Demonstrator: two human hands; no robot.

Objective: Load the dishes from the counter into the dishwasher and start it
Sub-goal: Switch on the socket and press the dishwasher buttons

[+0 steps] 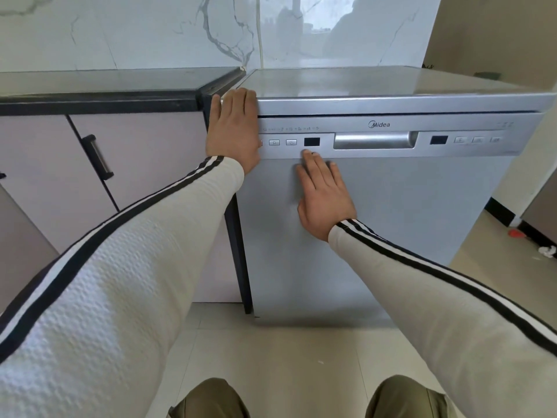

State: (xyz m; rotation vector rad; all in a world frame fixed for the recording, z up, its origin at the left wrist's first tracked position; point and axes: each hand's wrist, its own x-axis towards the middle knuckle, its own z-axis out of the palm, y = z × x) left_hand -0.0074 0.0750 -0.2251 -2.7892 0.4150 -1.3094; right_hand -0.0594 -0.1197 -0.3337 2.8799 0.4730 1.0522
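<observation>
Knees (211, 399) in olive cloth, cut off at the bottom edge. Dishwasher (391, 221): silver, "Midea" badge, door shut, standing against the right end of the dark worktop (99, 82). Left hand (233, 128) rests on its top left corner, fingers together over the front edge, hiding the panel's leftmost button. Right hand (324, 194) lies flat on the door, fingers straight and close, index tip just below the dark display (312, 142). Button symbols (274, 142) illegible; interior hidden.

I see both arms stretched forward in cream knit sleeves (120, 267) with black stripes. My left hand (233, 131) sits higher, palm flat, fingers together. My right hand (324, 196) lies flat, fingers (308, 159) straight, pointing up.
</observation>
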